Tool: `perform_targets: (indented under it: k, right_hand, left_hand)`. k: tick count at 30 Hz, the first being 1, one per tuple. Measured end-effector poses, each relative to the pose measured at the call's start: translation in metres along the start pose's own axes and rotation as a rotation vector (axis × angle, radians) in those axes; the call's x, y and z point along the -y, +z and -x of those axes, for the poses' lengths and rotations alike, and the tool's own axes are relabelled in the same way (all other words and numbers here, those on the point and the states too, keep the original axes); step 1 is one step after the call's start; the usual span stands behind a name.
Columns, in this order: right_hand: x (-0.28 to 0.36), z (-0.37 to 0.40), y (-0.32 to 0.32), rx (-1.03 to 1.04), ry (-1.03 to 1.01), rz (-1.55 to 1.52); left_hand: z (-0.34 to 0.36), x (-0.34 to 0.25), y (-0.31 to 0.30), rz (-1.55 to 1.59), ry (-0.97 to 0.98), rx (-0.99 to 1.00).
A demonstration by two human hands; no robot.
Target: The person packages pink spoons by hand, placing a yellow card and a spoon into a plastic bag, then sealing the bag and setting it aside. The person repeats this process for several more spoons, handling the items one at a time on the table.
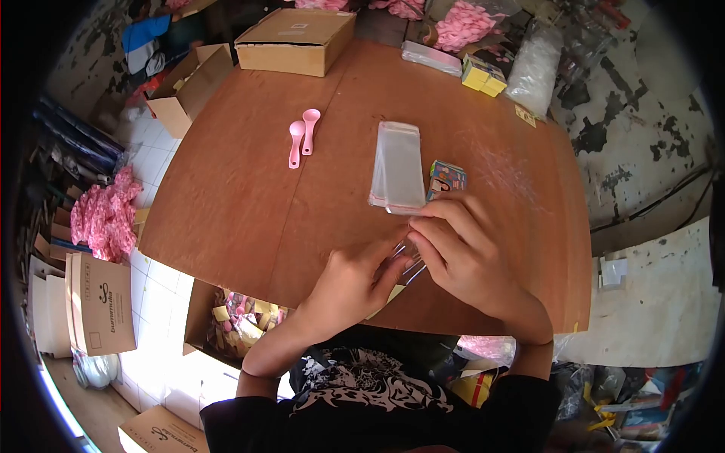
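My left hand (pixel 353 281) is closed around a small clear plastic bag (pixel 411 264) near the table's front edge. At the bag's upper end, the thumb and fingers of my right hand (pixel 464 253) are pinched together. A yellowish edge shows below the hands; whether it lies inside the bag is hidden. Just beyond my right hand is a stack of flat clear plastic bags (pixel 398 166). Beside that stack lies a small pile of colourful printed cards (pixel 447 178), partly behind my fingers. Two pink spoons (pixel 304 137) rest farther left on the wooden table (pixel 226 196).
A closed cardboard box (pixel 294 41) sits at the table's far edge. Yellow card packs (pixel 483 74) and a roll of clear plastic (pixel 535 68) are at the far right. Below the left edge stands an open box of packed items (pixel 245 317). Another person (pixel 147 41) is at far left.
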State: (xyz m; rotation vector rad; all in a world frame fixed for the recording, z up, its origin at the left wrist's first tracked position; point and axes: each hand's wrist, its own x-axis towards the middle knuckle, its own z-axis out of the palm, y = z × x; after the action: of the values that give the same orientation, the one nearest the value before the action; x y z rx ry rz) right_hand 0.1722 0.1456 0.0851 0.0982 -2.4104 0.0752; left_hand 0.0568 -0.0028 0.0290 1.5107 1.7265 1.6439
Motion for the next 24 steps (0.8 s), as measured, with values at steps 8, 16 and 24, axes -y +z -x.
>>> perform_targets:
  k: [8,16,24]
  right_hand:
    - [0.001,0.007,0.005,-0.067,0.073,-0.095]
    - [-0.077,0.011,-0.052,-0.148,0.503,-1.198]
    - [-0.184,0.087,0.011,-0.147,0.863,-0.638]
  left_hand:
    - [0.000,-0.010,-0.004,-0.089,-0.002,0.129]
    - [0.008,-0.001,-0.006,0.243,0.126,-0.098]
    - [0.000,0.013,-0.008,0.307,0.020,-0.248]
